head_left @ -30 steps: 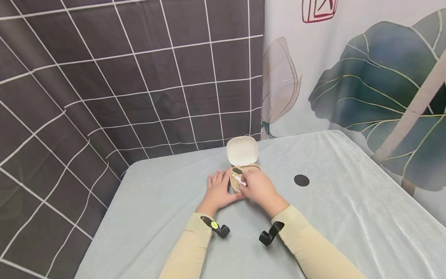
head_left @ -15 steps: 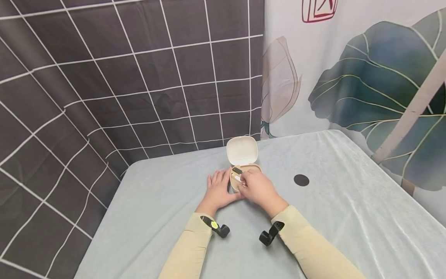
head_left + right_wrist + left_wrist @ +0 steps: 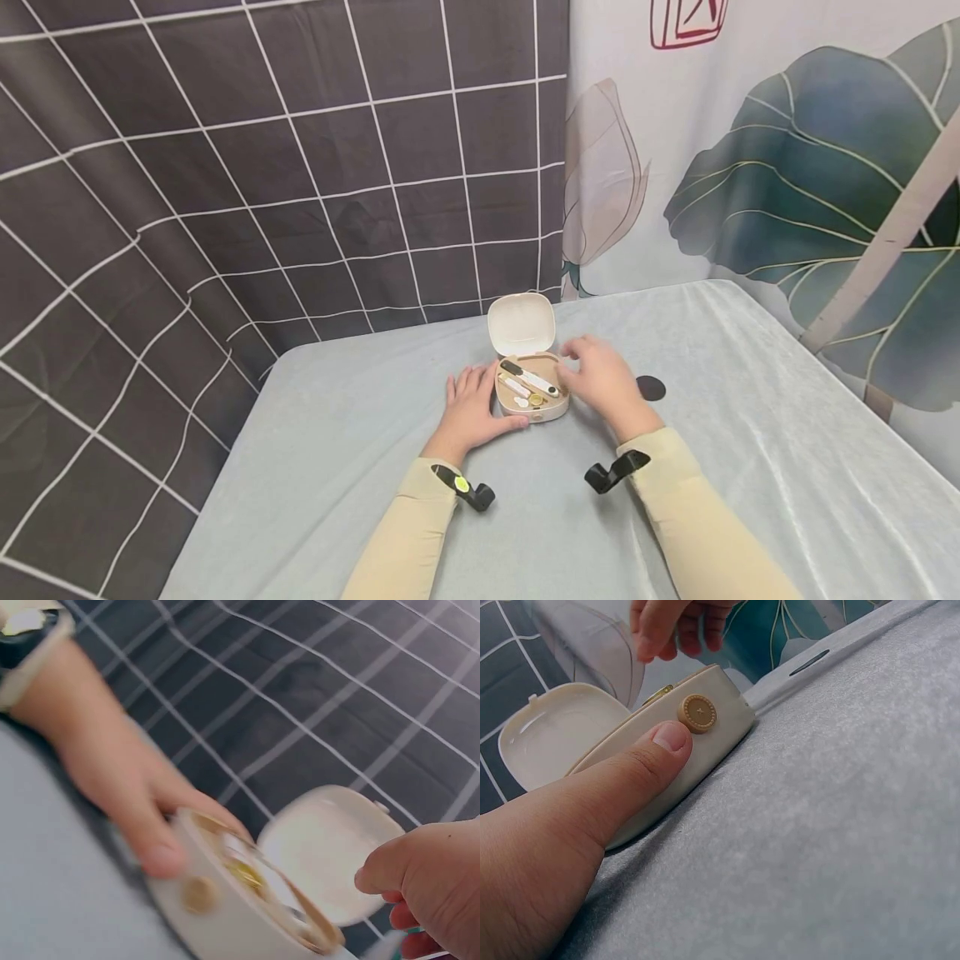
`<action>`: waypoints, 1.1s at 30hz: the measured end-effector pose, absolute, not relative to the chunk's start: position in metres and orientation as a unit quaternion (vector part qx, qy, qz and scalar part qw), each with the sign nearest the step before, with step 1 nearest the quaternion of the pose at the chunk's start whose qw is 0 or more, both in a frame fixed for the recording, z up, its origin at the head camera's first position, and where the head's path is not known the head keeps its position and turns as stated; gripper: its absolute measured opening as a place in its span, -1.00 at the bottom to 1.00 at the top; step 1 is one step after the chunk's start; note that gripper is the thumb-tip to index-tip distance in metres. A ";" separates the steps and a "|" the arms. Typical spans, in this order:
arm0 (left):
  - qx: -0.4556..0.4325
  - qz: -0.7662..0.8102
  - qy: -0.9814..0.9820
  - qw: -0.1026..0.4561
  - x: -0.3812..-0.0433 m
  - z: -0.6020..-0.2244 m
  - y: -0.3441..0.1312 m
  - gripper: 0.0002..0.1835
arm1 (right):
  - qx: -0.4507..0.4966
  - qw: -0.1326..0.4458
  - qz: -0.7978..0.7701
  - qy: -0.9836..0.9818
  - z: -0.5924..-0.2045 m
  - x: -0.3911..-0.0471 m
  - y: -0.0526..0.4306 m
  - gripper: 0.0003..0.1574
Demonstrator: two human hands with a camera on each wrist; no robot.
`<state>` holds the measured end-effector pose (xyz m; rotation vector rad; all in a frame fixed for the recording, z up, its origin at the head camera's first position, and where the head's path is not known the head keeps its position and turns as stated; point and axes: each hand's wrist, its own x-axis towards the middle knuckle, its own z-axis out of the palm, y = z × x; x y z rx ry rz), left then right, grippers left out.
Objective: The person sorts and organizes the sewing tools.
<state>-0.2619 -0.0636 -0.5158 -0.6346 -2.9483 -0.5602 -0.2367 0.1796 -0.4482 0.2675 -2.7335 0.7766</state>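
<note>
A small cream box sits with its lid raised behind it. Inside its tan interior lie a slim black-and-white tool, a small white stick-like piece and a round gold piece. My left hand rests against the box, fingers along its left side. In the left wrist view the straight thumb lies on the front wall, below a round tan button. My right hand hovers at the box's right rim, fingers loosely bent, with nothing seen between them.
A pale blue-grey cloth covers the table. To the right of the box is a flat black disc. Behind the table hang a dark grid-patterned curtain and a white curtain with leaf prints.
My right hand has come up out of the box and moved right, uncovering the black-and-white tool and the small pieces inside. The left hand has kept its place.
</note>
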 end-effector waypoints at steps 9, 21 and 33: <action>-0.209 -0.187 -0.959 0.039 -0.262 -0.516 -0.064 0.25 | 0.041 0.120 0.287 -0.949 -0.452 -0.242 0.235 -0.48; -0.209 -0.187 -0.959 0.044 -0.261 -0.516 -0.064 0.25 | -0.024 -0.031 0.227 -0.973 -0.453 -0.229 0.264 -0.57; -0.207 -0.190 -0.959 0.039 -0.261 -0.516 -0.063 0.25 | -0.044 -0.051 0.208 -0.976 -0.455 -0.231 0.263 -0.74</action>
